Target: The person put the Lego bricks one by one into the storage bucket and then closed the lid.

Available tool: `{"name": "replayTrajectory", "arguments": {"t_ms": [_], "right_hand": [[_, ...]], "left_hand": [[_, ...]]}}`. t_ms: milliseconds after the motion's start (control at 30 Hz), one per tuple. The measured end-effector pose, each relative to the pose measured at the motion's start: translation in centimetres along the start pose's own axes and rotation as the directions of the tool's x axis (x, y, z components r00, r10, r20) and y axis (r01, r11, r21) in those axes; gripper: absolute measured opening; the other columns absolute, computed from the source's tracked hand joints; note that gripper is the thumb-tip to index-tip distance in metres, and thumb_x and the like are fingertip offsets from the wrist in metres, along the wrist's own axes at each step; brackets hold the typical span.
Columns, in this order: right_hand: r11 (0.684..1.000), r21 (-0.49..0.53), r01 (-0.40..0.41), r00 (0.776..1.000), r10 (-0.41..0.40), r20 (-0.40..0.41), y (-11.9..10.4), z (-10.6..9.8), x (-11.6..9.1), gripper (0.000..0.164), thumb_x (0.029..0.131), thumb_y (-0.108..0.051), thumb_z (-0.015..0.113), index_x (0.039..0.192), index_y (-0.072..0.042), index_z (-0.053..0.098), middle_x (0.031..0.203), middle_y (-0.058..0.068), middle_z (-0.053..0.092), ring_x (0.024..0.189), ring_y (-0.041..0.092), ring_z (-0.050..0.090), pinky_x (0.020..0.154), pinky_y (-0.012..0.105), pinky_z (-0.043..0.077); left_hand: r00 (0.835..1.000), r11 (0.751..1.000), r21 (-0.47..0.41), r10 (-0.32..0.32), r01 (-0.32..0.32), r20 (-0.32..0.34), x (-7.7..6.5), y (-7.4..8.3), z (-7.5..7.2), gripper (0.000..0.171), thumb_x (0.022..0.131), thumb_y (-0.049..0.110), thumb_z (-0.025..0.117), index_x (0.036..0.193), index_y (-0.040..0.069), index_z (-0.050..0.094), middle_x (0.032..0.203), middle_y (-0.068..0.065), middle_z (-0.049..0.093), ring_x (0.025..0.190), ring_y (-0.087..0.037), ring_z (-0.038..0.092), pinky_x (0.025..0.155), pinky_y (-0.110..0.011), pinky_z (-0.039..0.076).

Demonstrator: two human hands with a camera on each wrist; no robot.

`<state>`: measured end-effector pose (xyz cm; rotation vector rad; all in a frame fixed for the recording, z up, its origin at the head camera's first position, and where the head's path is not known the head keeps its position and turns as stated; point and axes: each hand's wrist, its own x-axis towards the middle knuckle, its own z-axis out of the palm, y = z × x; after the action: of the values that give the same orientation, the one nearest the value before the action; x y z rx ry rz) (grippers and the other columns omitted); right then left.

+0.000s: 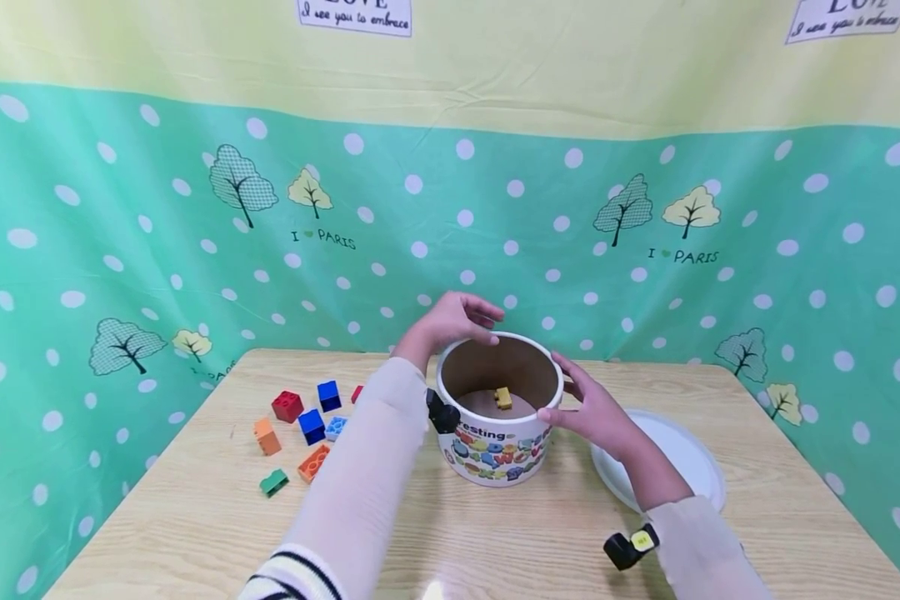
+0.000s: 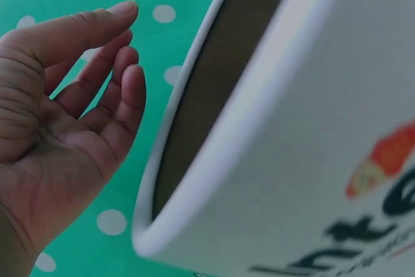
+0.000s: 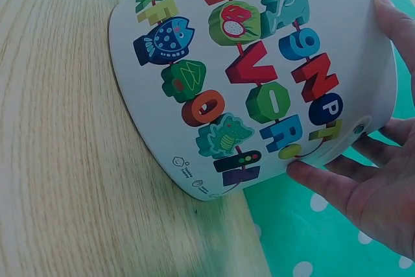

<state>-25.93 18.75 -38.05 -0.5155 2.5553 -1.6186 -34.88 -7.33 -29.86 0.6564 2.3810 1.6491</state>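
A white round bucket (image 1: 474, 467) printed with colourful letters and animals stands upright on the table, its top uncovered. Inside, a yellow building block (image 1: 503, 398) lies on the bottom. My left hand (image 1: 459, 321) hovers over the bucket's back left rim, its fingers loosely bent and holding nothing; the left wrist view shows a gap between this hand (image 2: 84, 102) and the rim. On the other side, my right hand (image 1: 596, 408) holds the bucket, thumb at the front rim and fingers spread round the right side. The right wrist view has these fingers (image 3: 331, 186) against the printed wall.
A round white lid (image 1: 682, 458) lies flat to the right, partly behind my right forearm. Left of the bucket are loose blocks, among them a red block (image 1: 287, 407), a blue block (image 1: 312, 426), an orange block (image 1: 267, 437) and a green block (image 1: 273, 482). A polka-dot curtain (image 1: 390, 192) hangs behind the table.
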Motion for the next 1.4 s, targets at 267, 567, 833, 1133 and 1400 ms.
{"name": "replayTrajectory", "arguments": {"t_ms": [267, 567, 833, 1133, 1400], "right_hand": [[1.000, -0.001, 0.007, 1.000, -0.007, -0.007, 0.1, -0.1, -0.1, 0.099, 0.080, -0.037, 0.080, 0.156, -0.020, 0.020, 0.158, 0.014, 0.023, 0.140, 0.044, 0.026, 0.092, 0.052, 0.050], [0.999, -0.042, 0.011, 1.000, -0.010, 0.022, -0.4, -0.6, 0.0, 0.098, 0.081, -0.039, 0.079, 0.156, -0.019, 0.019, 0.158, 0.012, 0.021, 0.140, 0.044, 0.027, 0.096, 0.058, 0.046], [0.999, -0.045, -0.014, 1.000, 0.014, -0.003, -0.5, -0.4, 0.0, 0.097, 0.081, -0.041, 0.078, 0.156, -0.017, 0.021, 0.157, 0.013, 0.024, 0.137, 0.043, 0.032, 0.096, 0.057, 0.046], [0.999, -0.036, -0.034, 0.999, 0.033, -0.004, -0.7, -0.3, -0.1, 0.098, 0.081, -0.042, 0.079, 0.156, -0.018, 0.020, 0.158, 0.013, 0.023, 0.138, 0.043, 0.030, 0.097, 0.058, 0.045], [0.999, -0.035, -0.029, 1.000, 0.029, -0.001, -0.6, -0.1, 0.1, 0.098, 0.081, -0.041, 0.079, 0.156, -0.019, 0.020, 0.157, 0.013, 0.024, 0.138, 0.043, 0.031, 0.096, 0.056, 0.046]], "left_hand": [[0.999, 0.997, 0.060, 0.042, -0.040, -0.028, -1.6, -0.2, -1.0, 0.039, 0.078, 0.005, 0.081, 0.115, 0.008, 0.071, 0.113, -0.004, 0.069, 0.109, -0.025, 0.063, 0.090, -0.034, 0.053], [0.997, 0.995, 0.078, 0.072, -0.069, -0.034, -3.8, -1.2, -2.0, 0.041, 0.076, 0.006, 0.083, 0.115, 0.005, 0.070, 0.116, -0.015, 0.067, 0.110, -0.029, 0.062, 0.089, -0.038, 0.053], [0.995, 0.992, 0.093, 0.090, -0.085, -0.051, -5.5, -2.0, -2.8, 0.041, 0.075, 0.009, 0.084, 0.114, 0.008, 0.071, 0.116, -0.016, 0.066, 0.108, -0.030, 0.061, 0.084, -0.037, 0.055], [0.993, 0.996, 0.049, 0.074, -0.070, -0.090, -8.0, -2.8, -3.5, 0.038, 0.076, 0.008, 0.083, 0.112, 0.008, 0.071, 0.114, -0.015, 0.064, 0.108, -0.038, 0.060, 0.085, -0.040, 0.056], [0.992, 0.994, 0.080, 0.077, -0.069, -0.102, -10.0, -4.3, -3.9, 0.042, 0.077, 0.008, 0.083, 0.117, 0.006, 0.068, 0.113, -0.014, 0.064, 0.104, -0.034, 0.060, 0.086, -0.039, 0.055]]}}
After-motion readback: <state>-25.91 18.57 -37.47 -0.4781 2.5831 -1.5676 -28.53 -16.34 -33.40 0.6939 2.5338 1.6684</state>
